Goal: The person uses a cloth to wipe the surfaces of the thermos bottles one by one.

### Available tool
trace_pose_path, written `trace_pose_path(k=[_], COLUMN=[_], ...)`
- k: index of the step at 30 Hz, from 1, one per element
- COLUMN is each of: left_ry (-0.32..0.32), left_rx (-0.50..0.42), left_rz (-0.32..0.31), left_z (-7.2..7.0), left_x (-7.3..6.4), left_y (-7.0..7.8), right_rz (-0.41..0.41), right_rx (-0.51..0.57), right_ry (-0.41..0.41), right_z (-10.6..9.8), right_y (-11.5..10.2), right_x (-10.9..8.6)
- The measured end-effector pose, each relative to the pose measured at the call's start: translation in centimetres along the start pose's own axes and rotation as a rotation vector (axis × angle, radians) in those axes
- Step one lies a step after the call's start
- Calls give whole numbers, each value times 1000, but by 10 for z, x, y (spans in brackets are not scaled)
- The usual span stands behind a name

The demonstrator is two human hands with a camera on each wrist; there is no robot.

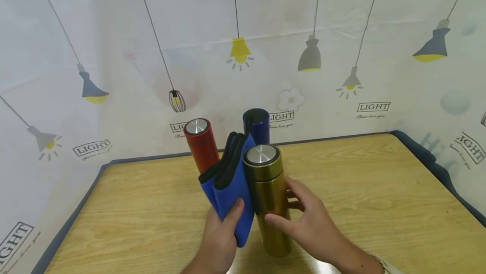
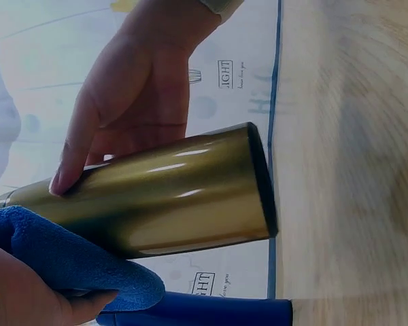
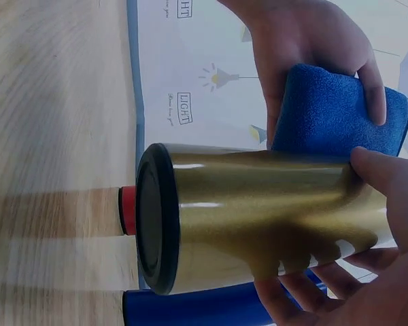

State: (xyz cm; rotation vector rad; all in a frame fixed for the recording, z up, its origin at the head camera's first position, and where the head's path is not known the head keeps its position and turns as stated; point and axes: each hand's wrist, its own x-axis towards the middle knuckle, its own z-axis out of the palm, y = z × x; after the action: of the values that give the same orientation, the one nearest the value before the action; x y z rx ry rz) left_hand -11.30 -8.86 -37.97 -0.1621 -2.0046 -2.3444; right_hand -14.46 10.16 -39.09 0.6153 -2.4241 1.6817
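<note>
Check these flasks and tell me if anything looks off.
One small oddity: the blue flask at the back shows a dark top, while the red flask and gold flask have shiny metal tops. I cannot tell why. Otherwise, no spill or damage shows.

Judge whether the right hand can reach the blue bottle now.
Probably not: the right hand holds the gold bottle, and the blue bottle stands behind that and the blue cloth.
</note>
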Motion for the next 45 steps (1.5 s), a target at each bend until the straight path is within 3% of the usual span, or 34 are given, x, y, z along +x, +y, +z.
trace_pose_path(k=[7, 12, 19, 26, 35, 40, 45], left_ry=[-22, -66, -133, -117, -63, -34, -45], left_rx=[36, 32, 106, 124, 76, -1, -10], left_rz=[-40, -69, -89, -107, -51, 7, 13], left_z=[6, 10, 12, 9, 2, -1, 0], left_x=[-4, -5, -5, -4, 0, 2, 1], left_y=[-7, -12, -14, -11, -1, 4, 4], right_rz=[-1, -7, -28, -13, 35, -7, -45], right_rx=[-35, -59, -65, -47, -33, -37, -58], right_ry=[35, 59, 92, 68, 0, -21, -2], right_z=[-5, -10, -14, -11, -5, 0, 0], right_y=[-1, -3, -4, -4, -3, -1, -1], right_x=[-1, 0, 1, 2, 1, 0, -1])
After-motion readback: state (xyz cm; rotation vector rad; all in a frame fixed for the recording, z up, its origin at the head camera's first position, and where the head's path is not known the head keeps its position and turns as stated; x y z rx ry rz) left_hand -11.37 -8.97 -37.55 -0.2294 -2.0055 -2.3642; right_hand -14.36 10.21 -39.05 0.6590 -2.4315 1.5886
